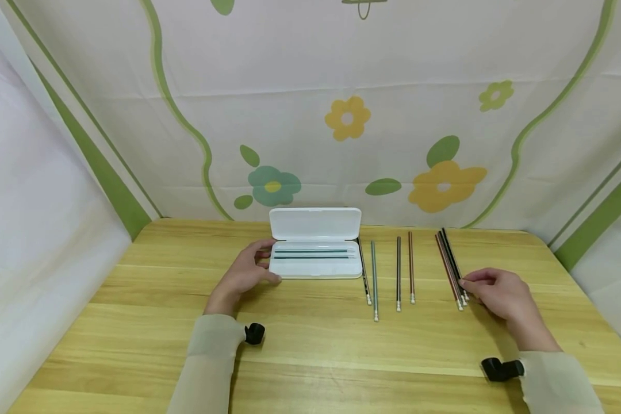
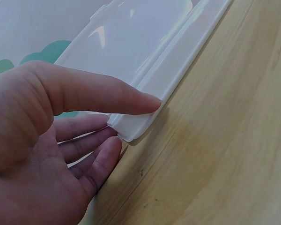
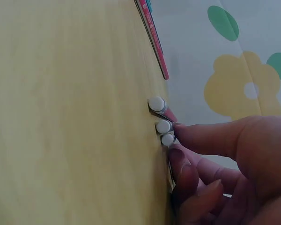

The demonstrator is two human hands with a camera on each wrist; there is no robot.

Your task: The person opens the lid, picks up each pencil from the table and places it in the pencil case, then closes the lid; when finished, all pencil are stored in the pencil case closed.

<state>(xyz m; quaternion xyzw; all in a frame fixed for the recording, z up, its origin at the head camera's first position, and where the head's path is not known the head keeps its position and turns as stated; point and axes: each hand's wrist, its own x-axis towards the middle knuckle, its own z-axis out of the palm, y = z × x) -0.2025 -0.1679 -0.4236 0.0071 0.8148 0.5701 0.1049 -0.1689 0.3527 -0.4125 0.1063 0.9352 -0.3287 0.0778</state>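
Observation:
A white pencil case (image 1: 315, 268) stands with its lid (image 1: 315, 224) raised at the back of the table, and green pencils (image 1: 310, 257) lie inside it. My left hand (image 1: 245, 270) grips its left end. In the left wrist view the thumb (image 2: 131, 99) lies over the case's rim, with the other fingers against the end. Over on the right, my right hand (image 1: 502, 292) pinches black pencils (image 1: 451, 259) close to their eraser ends. A red pencil (image 1: 447, 267) lies right beside them. White erasers (image 3: 164, 126) show at the thumb tip in the right wrist view.
Between case and right hand lie a green pencil (image 1: 375, 276), a black pencil (image 1: 398, 270) and a red pencil (image 1: 411, 264). Another dark pencil (image 1: 364, 273) lies along the case's right side. A flowered cloth (image 1: 310, 115) hangs behind the wooden table (image 1: 321, 356).

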